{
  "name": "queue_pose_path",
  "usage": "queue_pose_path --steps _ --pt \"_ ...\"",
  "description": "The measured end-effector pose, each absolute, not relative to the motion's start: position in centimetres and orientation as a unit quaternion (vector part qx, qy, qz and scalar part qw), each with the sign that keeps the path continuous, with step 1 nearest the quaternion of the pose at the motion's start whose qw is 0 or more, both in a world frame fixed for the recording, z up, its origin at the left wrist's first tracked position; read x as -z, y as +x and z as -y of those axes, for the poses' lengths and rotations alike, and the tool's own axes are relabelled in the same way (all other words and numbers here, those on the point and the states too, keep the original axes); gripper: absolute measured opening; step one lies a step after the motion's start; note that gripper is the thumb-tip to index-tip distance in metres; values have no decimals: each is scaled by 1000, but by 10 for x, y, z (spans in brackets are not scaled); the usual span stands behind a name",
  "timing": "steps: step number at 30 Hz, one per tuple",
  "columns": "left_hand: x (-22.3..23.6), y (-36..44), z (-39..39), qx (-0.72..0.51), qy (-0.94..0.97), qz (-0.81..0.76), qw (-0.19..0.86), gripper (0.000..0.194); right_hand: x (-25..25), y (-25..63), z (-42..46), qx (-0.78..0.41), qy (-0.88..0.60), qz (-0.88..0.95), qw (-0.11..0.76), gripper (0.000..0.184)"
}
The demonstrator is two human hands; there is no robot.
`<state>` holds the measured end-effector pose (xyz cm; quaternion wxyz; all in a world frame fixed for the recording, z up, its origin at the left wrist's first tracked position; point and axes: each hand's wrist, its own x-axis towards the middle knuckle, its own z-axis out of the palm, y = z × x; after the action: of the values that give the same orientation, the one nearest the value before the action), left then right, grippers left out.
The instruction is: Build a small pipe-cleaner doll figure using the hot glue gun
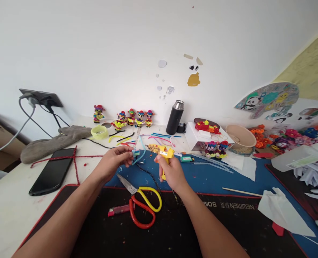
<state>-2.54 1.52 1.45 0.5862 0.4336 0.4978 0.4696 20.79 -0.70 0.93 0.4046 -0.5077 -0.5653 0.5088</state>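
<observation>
My right hand (172, 172) is wrapped round the grip of a yellow glue gun (164, 152), whose nozzle end points left and is stained brown. My left hand (114, 161) pinches a light blue pipe cleaner (142, 152), with a small coiled or bunched part at the fingertips. The gun's nozzle is a short way to the right of that piece. Below the hands lie scissors (132, 189) with one yellow and one red handle, blades spread. A red lighter-like item (119, 210) rests partly under the red handle.
A black phone (52, 173) lies at left, crossed by red pipe cleaners. Several colourful figurines (131, 117) line the wall beside a yellow tape roll (99, 132). A black thermos (175, 118) stands behind the gun. At right are a white box (192, 138), a bowl (239, 135) and crumpled tissue (282, 208).
</observation>
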Motion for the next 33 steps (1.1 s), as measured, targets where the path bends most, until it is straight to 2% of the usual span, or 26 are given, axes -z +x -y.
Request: queue_pose_path --steps 6,13,18,23,27,33 --pt "-11 -28 -15 -479 434 -482 591 35 5 208 1 -521 -515 533 423 49" --pt "-13 -28 -15 -484 444 -463 595 36 17 215 -2 -492 -547 547 399 53" --pt "-16 -26 -14 -486 447 -459 595 39 13 232 -6 -323 -626 651 282 56" --pt "-18 -25 -13 -480 453 -455 598 42 -2 235 -11 -122 -620 755 175 43" --pt "-17 -25 -13 -479 457 -455 596 44 -8 228 -14 -67 -612 782 96 45" --pt "-15 -24 -13 -476 454 -450 604 43 -9 220 -18 -43 -583 810 46 47"
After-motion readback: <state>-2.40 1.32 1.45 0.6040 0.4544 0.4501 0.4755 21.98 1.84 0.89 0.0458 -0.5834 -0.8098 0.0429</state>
